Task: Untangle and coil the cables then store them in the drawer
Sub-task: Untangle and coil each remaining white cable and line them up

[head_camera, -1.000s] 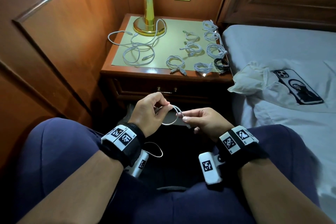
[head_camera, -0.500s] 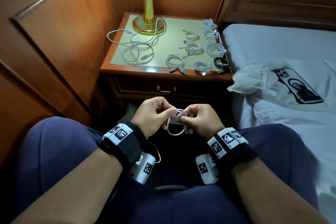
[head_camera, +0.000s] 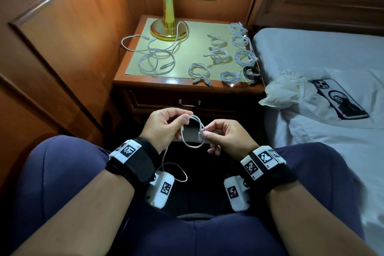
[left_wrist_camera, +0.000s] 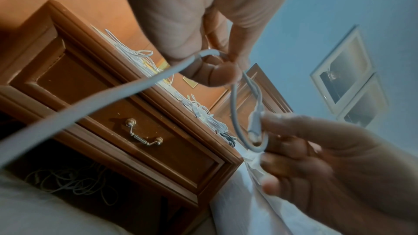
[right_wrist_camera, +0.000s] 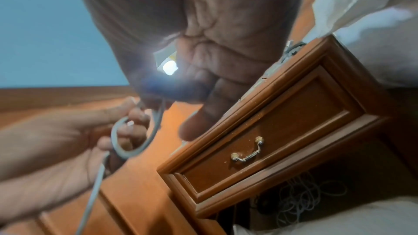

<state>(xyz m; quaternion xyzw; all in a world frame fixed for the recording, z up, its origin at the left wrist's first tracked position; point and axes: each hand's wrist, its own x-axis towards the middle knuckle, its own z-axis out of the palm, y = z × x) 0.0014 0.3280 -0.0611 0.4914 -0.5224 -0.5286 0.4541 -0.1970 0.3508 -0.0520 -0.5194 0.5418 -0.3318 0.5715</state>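
Observation:
A thin white cable (head_camera: 192, 144) forms a small loop between my two hands above my lap. My left hand (head_camera: 166, 123) pinches the top of the loop (left_wrist_camera: 209, 54) between thumb and fingers. My right hand (head_camera: 225, 136) pinches the cable's plug end (left_wrist_camera: 254, 124). The cable's tail (head_camera: 176, 172) hangs down by my left wrist. Several coiled white cables (head_camera: 220, 56) and one black coil (head_camera: 251, 73) lie on the nightstand (head_camera: 145, 81). A loose uncoiled white cable (head_camera: 155, 58) lies at its left. The drawer (head_camera: 187, 103) below is closed, with a brass handle (right_wrist_camera: 246, 149).
A brass lamp (head_camera: 169, 6) stands at the back of the nightstand. A bed (head_camera: 322, 52) at the right carries a phone (head_camera: 339, 98) and a crumpled white bag (head_camera: 291, 91). Tangled cables (right_wrist_camera: 303, 197) lie in the open space under the drawer. Wood panelling closes the left side.
Both hands drew together half a second ago, then parted again. The loop between them is now doubled, and the right hand has moved to the plug end.

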